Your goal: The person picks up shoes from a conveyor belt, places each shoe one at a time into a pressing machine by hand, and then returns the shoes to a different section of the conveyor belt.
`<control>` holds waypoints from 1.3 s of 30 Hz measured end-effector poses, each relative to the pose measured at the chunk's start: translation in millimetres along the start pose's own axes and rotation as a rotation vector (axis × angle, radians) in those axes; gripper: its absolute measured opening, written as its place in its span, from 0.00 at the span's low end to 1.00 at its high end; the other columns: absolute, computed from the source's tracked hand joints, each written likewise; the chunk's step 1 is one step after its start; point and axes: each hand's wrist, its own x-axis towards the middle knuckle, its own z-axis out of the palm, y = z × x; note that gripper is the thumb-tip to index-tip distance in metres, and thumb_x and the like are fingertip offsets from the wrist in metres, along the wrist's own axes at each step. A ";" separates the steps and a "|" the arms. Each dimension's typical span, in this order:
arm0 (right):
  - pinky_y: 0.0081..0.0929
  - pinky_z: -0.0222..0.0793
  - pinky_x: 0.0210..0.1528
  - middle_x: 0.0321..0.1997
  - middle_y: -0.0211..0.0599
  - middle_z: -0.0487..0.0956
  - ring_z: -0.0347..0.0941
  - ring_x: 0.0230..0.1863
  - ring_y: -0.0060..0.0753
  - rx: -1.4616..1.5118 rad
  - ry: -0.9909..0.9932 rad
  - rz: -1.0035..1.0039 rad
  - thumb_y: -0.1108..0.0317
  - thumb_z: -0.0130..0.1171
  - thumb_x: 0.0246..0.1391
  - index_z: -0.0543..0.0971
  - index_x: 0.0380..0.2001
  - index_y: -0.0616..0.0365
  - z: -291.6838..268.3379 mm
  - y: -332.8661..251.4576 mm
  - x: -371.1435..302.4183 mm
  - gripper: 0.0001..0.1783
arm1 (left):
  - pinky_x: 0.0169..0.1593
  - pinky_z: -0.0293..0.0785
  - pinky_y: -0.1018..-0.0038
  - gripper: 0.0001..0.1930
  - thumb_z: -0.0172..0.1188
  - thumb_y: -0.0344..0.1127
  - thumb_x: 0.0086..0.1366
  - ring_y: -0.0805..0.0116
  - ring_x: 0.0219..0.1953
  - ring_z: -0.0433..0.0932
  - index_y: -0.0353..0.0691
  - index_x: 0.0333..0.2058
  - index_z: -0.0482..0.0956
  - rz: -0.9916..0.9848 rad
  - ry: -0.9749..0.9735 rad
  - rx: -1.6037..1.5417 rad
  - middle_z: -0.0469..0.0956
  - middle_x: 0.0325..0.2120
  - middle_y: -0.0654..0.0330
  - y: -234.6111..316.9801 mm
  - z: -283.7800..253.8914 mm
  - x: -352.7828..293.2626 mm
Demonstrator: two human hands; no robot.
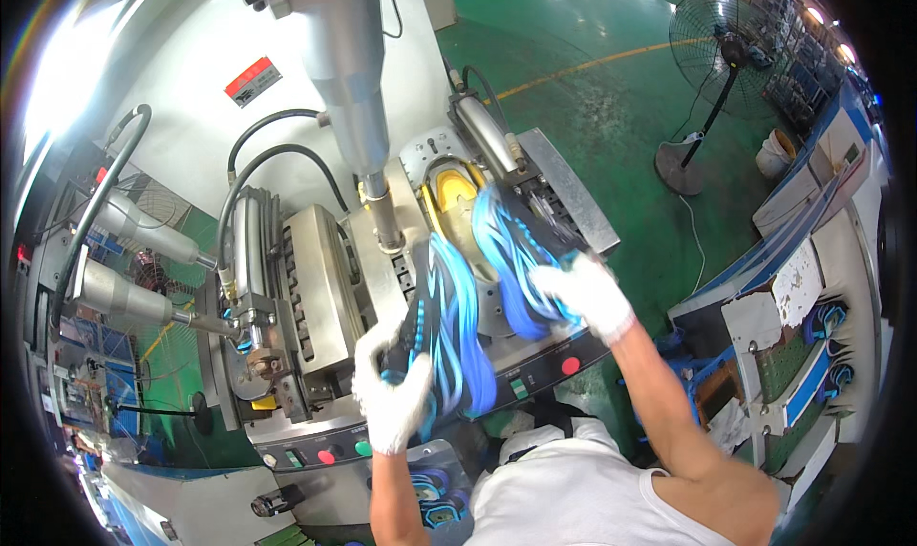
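My left hand (392,385), in a white glove, is closed around the heel end of a black sneaker (452,321) with a wavy blue sole, its toe pointing away from me. My white-gloved right hand (587,298) grips a matching sneaker (516,250), tilted, its blue side toward the first one. Both shoes are held side by side over the front of a metal shoe press (396,293). Just beyond them, a yellow pad (455,191) sits in the press's right station. The fingers under each shoe are partly hidden.
A thick vertical ram (349,78) hangs over the press. Red (570,365) and green (363,448) buttons line its front panel. Blue-black shoes lie in a bin (457,455) below. Racks with shoes (826,345) stand right; a pedestal fan (731,54) stands beyond.
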 end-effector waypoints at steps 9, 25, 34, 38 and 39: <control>0.46 0.78 0.55 0.52 0.61 0.83 0.82 0.54 0.57 -0.902 0.303 -0.136 0.59 0.58 0.49 0.86 0.40 0.63 136.6 61.8 262.8 0.21 | 0.54 0.78 0.63 0.26 0.74 0.33 0.60 0.57 0.47 0.81 0.36 0.56 0.76 -0.794 0.410 0.549 0.82 0.48 0.49 -74.7 -126.7 -349.2; 0.54 0.54 0.77 0.67 0.65 0.67 0.61 0.72 0.65 -1.019 -0.431 -0.709 0.59 0.65 0.53 0.71 0.61 0.66 237.8 66.0 -88.7 0.35 | 0.63 0.73 0.58 0.43 0.73 0.29 0.59 0.47 0.62 0.75 0.35 0.70 0.61 -1.141 1.034 0.477 0.72 0.62 0.49 -232.4 -33.6 -465.3; 0.49 0.58 0.77 0.74 0.62 0.65 0.62 0.76 0.61 -0.597 -1.016 -0.718 0.63 0.73 0.51 0.66 0.70 0.62 358.7 61.3 -246.8 0.45 | 0.63 0.69 0.58 0.36 0.74 0.41 0.57 0.47 0.57 0.75 0.28 0.61 0.71 -1.136 1.012 -0.041 0.75 0.58 0.44 -248.9 -41.1 -516.5; 0.46 0.68 0.69 0.63 0.61 0.75 0.73 0.66 0.58 -0.680 -0.875 -0.811 0.64 0.65 0.55 0.70 0.66 0.61 438.7 152.3 -321.1 0.35 | 0.63 0.70 0.57 0.37 0.72 0.50 0.60 0.45 0.59 0.74 0.28 0.60 0.75 -1.222 0.929 0.039 0.73 0.61 0.41 -256.8 -70.6 -572.5; 0.47 0.72 0.64 0.59 0.60 0.77 0.76 0.61 0.59 -0.777 -0.842 -0.657 0.64 0.63 0.55 0.71 0.64 0.60 440.0 182.6 -323.8 0.33 | 0.65 0.69 0.58 0.39 0.73 0.49 0.59 0.46 0.63 0.72 0.24 0.60 0.72 -1.239 0.936 -0.149 0.70 0.64 0.38 -251.0 -79.2 -591.4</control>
